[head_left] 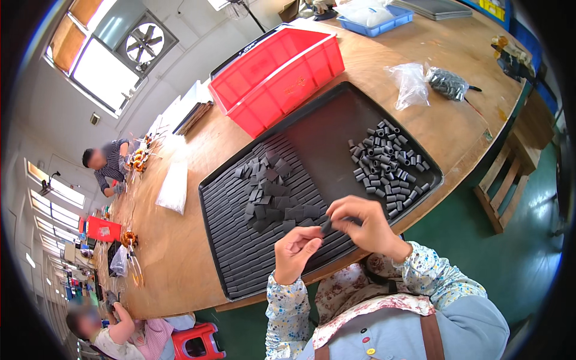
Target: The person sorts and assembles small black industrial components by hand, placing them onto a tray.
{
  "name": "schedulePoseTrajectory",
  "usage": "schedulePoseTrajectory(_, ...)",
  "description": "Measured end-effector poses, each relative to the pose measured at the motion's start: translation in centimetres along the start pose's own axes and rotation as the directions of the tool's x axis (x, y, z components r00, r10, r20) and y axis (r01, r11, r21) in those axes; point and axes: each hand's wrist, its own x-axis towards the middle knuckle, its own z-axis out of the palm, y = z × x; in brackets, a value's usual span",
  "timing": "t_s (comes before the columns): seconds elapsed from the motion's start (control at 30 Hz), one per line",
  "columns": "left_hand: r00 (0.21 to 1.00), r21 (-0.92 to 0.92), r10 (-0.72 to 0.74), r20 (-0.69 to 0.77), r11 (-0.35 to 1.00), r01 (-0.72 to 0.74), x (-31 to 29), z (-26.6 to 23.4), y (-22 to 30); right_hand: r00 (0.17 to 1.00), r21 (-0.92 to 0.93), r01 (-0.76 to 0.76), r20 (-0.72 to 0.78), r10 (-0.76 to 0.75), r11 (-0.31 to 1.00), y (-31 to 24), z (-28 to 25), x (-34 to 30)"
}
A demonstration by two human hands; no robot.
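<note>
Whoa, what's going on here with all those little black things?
A person's left hand and right hand are holding a small dark piece at their fingertips, above the near edge of a big black tray. Dark strips lie in neat rows on its left part, with a loose heap of flat dark squares on top. Lots of short dark tubes are scattered on its right side. A red bin stands just beyond the tray.

Left fisheye of a head-worn pair, looking down and forward: left hand [297, 251] and right hand [365, 225] pretty close, tray [321, 129] right behind. Super wide, so the table [180, 249] edge bows and even the far fan [144, 43] gets in.
</note>
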Motion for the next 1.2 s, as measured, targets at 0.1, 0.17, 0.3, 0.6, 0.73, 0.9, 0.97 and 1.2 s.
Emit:
schedulePoseTrajectory(0.1, 0.965, 0.417, 0.259, -0.033, 0.881, -0.222, 0.8, -0.5, 0.1, 0.971, -0.135, -0.228, -0.1, 0.216, 0.964, 1.3, -0.9, 0.4)
schedulePoseTrajectory(0.17, 0.953, 0.508, 0.302, -0.04, 0.827, -0.24, 1.0, -1.0, 0.1, 0.956, -0.201, -0.291, -0.083, 0.28, 0.935, 1.7, -0.7, 0.1)
schedulePoseTrajectory(0.3, 0.893, 0.839, 0.43, 0.132, 0.431, -0.332, 2.1, -0.4, 0.8, 0.999, -0.57, -0.028, 0.001, 0.035, 0.821, 3.0, -0.6, -0.7)
schedulePoseTrajectory(0.6, 0.931, 0.852, 0.363, 0.043, 0.474, -0.224, 2.2, -0.6, 0.4, 0.992, -0.547, 0.017, -0.095, -0.082, 0.837, 2.4, -1.5, -0.9)
schedulePoseTrajectory(0.73, 0.943, 0.826, 0.332, 0.004, 0.53, -0.19, 2.3, -1.4, 0.0, 0.993, -0.704, 0.01, -0.076, -0.089, 0.71, 2.3, -4.6, -1.3)
schedulePoseTrajectory(0.9, 0.954, 0.674, 0.279, -0.108, 0.726, -0.136, 2.5, -1.4, -0.4, 0.997, -0.838, 0.064, 0.073, -0.006, 0.541, 1.6, -5.2, -2.1)
schedulePoseTrajectory(0.97, 0.968, 0.613, 0.236, -0.088, 0.778, -0.134, 2.4, -0.3, 0.0, 0.995, -0.847, 0.059, 0.09, 0.032, 0.528, 1.4, -5.3, -2.3)
schedulePoseTrajectory(1.2, 0.998, 0.273, 0.066, -0.021, 0.96, -0.058, 2.5, 1.4, -0.3, 0.994, -0.844, -0.104, -0.107, 0.025, 0.527, 1.4, -5.1, -1.8)
